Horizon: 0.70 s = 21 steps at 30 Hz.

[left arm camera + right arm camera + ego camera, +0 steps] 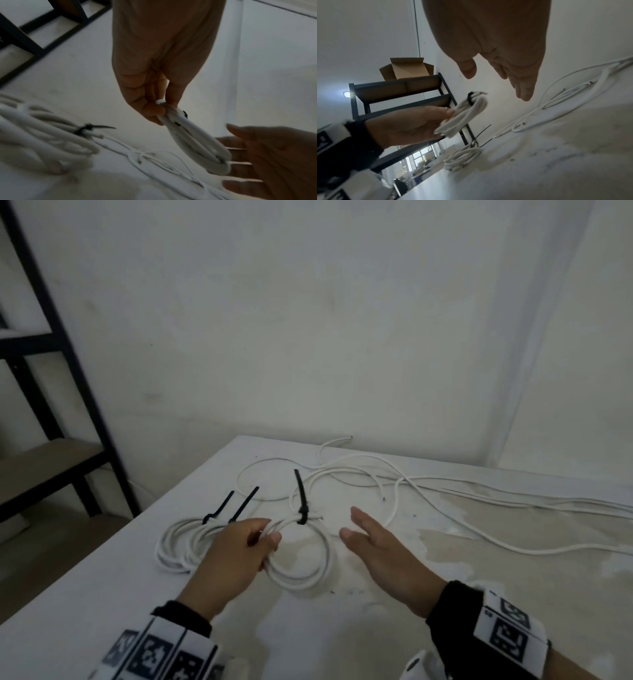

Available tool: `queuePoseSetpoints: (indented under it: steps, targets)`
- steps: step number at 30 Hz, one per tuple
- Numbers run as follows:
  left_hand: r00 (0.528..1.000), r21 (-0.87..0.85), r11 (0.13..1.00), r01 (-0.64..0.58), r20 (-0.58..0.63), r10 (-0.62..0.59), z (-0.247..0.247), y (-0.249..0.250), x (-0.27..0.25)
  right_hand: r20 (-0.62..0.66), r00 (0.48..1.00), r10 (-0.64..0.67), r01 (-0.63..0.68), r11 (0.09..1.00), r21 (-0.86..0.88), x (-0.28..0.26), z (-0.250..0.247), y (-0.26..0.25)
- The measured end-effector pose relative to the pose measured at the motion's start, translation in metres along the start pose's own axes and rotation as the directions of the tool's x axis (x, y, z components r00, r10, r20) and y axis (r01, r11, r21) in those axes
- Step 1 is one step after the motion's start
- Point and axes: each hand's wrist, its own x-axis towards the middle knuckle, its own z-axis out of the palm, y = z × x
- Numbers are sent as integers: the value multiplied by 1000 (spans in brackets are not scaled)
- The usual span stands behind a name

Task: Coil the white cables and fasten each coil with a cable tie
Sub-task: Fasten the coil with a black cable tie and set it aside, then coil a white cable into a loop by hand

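Observation:
My left hand (253,546) pinches the left side of a white cable coil (310,573) and holds it just above the table. A black cable tie (301,501) binds this coil at its far side, tail pointing up. The left wrist view shows fingers and thumb (154,112) clamped on the coil (197,146). My right hand (363,537) hovers beside the coil's right side, fingers straight, holding nothing. In the right wrist view it (513,81) hangs above the held coil (465,115). Two tied coils (185,546) lie to the left with black ties (239,505).
Loose white cables (411,484) sprawl over the far and right part of the white table (342,645). A dark metal shelf rack (51,371) stands at the left, with a cardboard box (406,69) on top. A white wall rises behind the table.

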Motion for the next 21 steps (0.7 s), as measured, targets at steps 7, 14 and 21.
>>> queuePoseSetpoints:
  steps: [7,14,21]
  targets:
    - [985,197,966,169,-15,-170,-47,-36,18,-139,989,54,-63,996,-63,31,-30,14]
    - [970,355,907,229,-8,-242,-46,-46,33,-231,969,88,-122,983,-138,52,-61,29]
    - [950,454,835,311,-170,-261,-51,-19,46,-282,952,116,-199,937,-288,78,-95,41]
